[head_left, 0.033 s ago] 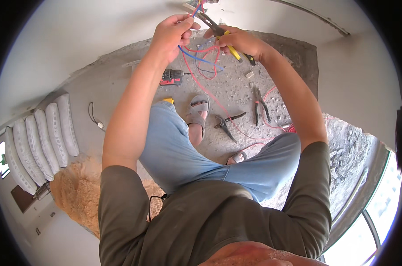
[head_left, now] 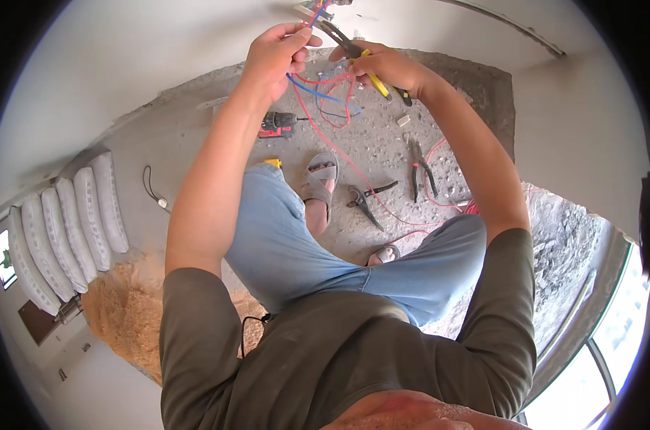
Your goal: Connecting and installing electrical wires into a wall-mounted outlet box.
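My left hand [head_left: 282, 54] pinches red and blue wires [head_left: 319, 13] that come from an opening in the wall [head_left: 339, 3] at the top of the view; their loose lengths loop down to the floor below it. My right hand [head_left: 382, 68] grips yellow-and-black handled pliers [head_left: 350, 46], whose jaws reach up to the left beside those wires, close to my left fingers. Whether the jaws touch a wire is too small to tell.
A red-and-black drill [head_left: 280, 125], a yellow object [head_left: 273, 163], dark pliers [head_left: 364, 204] and red-handled pliers [head_left: 420, 168] lie on the gritty floor [head_left: 382, 150] around my sandaled feet. Several white sacks [head_left: 88, 215] stand at left beside a sand heap [head_left: 124, 315]. Red cable coils lie right.
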### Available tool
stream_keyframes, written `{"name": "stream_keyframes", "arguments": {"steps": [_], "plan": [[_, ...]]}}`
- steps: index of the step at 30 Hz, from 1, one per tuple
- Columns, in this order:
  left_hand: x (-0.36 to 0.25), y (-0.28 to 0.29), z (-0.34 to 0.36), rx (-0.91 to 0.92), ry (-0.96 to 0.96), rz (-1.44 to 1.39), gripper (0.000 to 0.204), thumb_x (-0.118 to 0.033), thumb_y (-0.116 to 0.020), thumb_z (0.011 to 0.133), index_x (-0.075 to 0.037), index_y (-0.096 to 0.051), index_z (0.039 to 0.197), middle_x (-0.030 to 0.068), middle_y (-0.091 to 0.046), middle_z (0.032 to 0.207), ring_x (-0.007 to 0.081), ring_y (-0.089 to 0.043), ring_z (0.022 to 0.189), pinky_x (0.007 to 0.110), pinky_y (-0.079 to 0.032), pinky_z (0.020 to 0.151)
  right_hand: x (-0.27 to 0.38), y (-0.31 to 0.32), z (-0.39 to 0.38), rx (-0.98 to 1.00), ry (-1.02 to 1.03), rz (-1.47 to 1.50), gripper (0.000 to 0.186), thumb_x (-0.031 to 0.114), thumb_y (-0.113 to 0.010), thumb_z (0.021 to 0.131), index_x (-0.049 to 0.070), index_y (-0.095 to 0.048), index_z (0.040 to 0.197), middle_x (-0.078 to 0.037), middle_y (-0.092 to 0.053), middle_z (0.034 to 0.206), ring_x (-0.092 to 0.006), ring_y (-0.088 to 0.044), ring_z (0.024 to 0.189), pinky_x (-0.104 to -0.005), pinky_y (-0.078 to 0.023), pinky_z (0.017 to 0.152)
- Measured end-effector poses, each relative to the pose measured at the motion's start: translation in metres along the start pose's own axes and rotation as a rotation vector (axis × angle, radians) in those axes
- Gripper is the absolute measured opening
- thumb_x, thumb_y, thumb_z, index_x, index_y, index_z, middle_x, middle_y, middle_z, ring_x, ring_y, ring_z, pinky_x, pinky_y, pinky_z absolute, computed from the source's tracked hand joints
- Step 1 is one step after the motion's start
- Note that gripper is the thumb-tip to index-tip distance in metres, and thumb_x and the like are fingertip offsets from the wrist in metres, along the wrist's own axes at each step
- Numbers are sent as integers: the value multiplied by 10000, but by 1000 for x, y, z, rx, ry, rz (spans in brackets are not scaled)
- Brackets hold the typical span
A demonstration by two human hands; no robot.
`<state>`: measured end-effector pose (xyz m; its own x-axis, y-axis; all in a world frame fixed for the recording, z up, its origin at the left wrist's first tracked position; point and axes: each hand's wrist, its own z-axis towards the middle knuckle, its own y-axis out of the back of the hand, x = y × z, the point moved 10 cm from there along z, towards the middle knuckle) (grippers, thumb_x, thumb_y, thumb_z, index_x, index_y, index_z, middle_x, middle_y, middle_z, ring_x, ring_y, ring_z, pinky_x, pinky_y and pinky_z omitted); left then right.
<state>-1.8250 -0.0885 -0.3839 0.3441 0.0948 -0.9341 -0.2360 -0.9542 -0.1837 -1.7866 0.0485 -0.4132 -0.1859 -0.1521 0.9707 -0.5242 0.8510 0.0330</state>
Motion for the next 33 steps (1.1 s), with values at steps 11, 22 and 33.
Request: {"name": "stream_keyframes", "arguments": {"steps": [11, 22, 33], "plan": [[-9, -6, -2, -92, -109, 167, 117, -98, -649, 907, -9, -666, 981, 38, -686, 826, 43, -457, 620, 196, -350, 523, 11, -5, 13, 57, -41, -48, 447, 201, -507, 858, 96, -550, 1291, -7, -536, 720, -82, -496, 643, -257, -397, 586], [-57, -28, -25, -290, -561, 831, 152, -130, -654, 873, -16, -665, 973, 89, -705, 785, 183, -665, 711, 326, -510, 659, 19, 2, 7, -11, 77, -11, 487, 196, -554, 807, 114, -567, 1287, 17, -527, 775, -77, -504, 719, -242, -436, 681], [-76, -57, -35, -304, -858, 984, 85, -112, -637, 882, -40, -658, 922, 90, -696, 792, 218, -652, 678, 342, -496, 627, 18, 18, -8, -47, 35, 11, 510, 158, -549, 795, 121, -566, 1304, 15, -498, 851, -83, -495, 771, -246, -424, 750]]}}
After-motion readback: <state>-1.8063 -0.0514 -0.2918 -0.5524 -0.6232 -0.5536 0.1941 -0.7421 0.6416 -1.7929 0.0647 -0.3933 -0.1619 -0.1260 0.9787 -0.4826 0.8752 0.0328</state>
